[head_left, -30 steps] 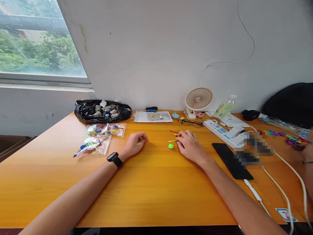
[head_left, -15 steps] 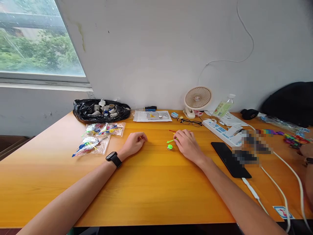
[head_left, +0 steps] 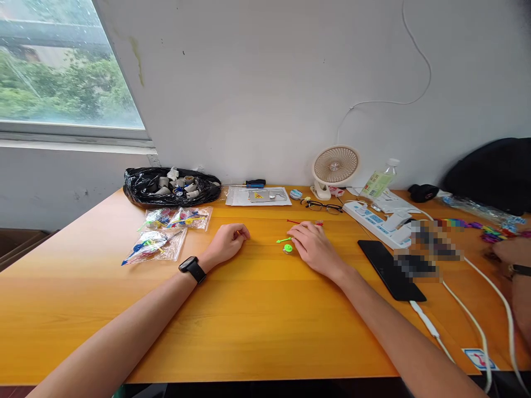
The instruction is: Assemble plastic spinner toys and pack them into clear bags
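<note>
My left hand (head_left: 229,242), with a black watch on the wrist, rests on the table with its fingers curled in; whatever they may hold is hidden. At the thumb and fingertips of my right hand (head_left: 313,246) is a small green arrow-shaped plastic stick (head_left: 284,240), its right end between them. Just below that stick lies a round green plastic piece (head_left: 287,249) with a clear part under it. Behind the right fingers is a thin red stick (head_left: 292,221), partly covered by the hand, and a small red piece (head_left: 319,223) shows beyond the knuckles.
Clear bags of colourful plastic parts (head_left: 155,246) lie left, before a black plastic bag (head_left: 136,185). Along the wall are a screwdriver (head_left: 255,183), papers, glasses (head_left: 323,207) and a fan (head_left: 335,166). A phone (head_left: 390,268), power strip (head_left: 375,224), cables and another person's arm occupy the right.
My right hand has shifted slightly left, and the green arrow-shaped stick has moved left with it. More red shows behind the knuckles. My left hand stays in place.
</note>
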A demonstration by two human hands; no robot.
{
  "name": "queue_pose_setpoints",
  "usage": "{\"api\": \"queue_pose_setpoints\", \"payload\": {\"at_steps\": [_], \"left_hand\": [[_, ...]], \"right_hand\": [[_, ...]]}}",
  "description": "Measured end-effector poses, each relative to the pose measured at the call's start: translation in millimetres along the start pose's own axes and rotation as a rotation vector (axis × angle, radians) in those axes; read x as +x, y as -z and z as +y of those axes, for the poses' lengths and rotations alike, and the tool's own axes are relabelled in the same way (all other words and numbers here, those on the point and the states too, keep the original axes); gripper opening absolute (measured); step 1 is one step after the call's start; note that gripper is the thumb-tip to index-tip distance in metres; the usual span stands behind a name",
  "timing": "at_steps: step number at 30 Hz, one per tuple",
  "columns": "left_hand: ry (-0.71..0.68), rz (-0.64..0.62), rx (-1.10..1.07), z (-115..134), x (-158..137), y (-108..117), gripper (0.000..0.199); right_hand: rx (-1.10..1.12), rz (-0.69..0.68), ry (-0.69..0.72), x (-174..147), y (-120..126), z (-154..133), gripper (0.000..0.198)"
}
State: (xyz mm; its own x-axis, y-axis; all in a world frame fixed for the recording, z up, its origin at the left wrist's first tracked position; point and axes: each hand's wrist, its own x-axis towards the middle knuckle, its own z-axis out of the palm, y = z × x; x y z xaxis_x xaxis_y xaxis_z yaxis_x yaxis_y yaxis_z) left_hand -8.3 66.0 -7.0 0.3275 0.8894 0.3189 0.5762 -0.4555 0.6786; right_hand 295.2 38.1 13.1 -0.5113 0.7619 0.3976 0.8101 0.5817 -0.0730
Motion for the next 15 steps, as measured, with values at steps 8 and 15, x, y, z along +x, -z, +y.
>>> {"api": "queue_pose_setpoints", "payload": {"at_steps": [8, 15], "left_hand": [[0.0, -0.009, 0.001, 0, 0, 0, 0.03], [0.002, -0.017, 0.003, -1, 0, -1, 0.029]], "right_hand": [[-0.047, -0.002, -0.027, 0, -1, -1, 0.014], [0.197, 0.219, -0.032, 4, 7, -12, 0.01]]}}
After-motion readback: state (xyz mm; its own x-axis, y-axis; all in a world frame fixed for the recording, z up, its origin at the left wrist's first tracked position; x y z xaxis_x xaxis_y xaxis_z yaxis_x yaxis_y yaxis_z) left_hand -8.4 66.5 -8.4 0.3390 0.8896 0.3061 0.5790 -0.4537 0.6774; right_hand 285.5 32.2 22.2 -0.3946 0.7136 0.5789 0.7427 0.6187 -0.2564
